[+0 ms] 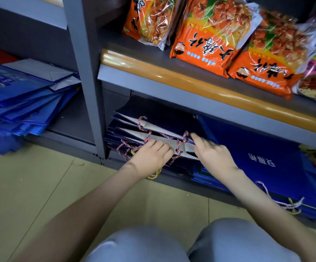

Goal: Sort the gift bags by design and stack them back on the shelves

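Down low here: knees (pixel 140 244) bent over the tiled floor (pixel 30 176), both forearms reaching in to the right of the grey upright (pixel 89 91). The left hand (pixel 151 156) lies on top of the navy gift bags (pixel 159 114), closer to the upright, with its fingers bent over the pale open mouth of a bag. Whether it is pinching a cord I cannot tell, because of blur. The right hand (pixel 214 154), further from the upright, has its fingers stretched out straight and apart, fingertips touching the bag edges and gripping nothing.

The navy bags sit folded flat in a loose, fanned pile on the bottom shelf (pixel 172 177), right beside the foot of the upright, with their striped rope handles (pixel 164 136) spilling toward the front.

I'd expect these to be light, stiff paper, glossy and inclined to slide, with edges that crease easily. The better hold looks like both flat sides of the pile, squeezed together. Lifting by the cords would likely let the bags splay.

Further right of the upright lies a brighter stack, the blue gift bags (pixel 257 157), touching the navy pile. Left of the upright, a slumped blue heap (pixel 21 103) fills the other bay. Above, right of the upright, orange snack packs (pixel 206 44) sit on the upper shelf (pixel 172 76).
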A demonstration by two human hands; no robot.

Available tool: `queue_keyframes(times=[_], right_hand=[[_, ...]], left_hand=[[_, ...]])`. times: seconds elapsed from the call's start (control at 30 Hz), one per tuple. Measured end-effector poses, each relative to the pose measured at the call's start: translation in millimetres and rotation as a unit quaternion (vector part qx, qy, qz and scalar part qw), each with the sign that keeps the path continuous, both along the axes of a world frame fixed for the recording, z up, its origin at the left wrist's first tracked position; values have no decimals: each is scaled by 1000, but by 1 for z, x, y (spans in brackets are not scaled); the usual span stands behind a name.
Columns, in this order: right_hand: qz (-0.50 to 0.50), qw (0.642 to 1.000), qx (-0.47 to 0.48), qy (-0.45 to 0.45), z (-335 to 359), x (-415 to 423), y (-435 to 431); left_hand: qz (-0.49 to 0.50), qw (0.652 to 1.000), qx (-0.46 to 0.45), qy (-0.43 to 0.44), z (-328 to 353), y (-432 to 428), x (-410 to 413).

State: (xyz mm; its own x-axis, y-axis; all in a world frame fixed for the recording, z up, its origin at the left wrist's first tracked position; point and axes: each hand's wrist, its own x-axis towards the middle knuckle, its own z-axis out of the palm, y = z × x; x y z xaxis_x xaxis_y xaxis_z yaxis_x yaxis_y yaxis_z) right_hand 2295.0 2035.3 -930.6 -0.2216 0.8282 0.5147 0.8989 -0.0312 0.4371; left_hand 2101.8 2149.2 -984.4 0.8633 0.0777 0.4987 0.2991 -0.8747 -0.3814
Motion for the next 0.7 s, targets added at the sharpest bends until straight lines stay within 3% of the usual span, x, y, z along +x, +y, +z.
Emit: queue_keyframes(times=[0.1, 0.3, 0.47, 0.63, 0.7], right_hand=[[8, 999, -15, 36, -11, -5, -10], [-55, 977, -170, 120, -33, -14, -13], [-41, 988, -117, 86, -7, -7, 8], [-31, 990, -91, 101, 26, -1, 15], [-13, 990, -94, 107, 30, -2, 10]], left_hand=[[-59, 998, -11, -11, 3, -2, -7], [-103, 995, -2, 1, -11, -6, -34], [-109, 991, -72, -29, -8, -11, -44], [-42, 972, -64, -220, 36, -3, -16], [-2, 980, -71, -188, 49, 4, -3]])
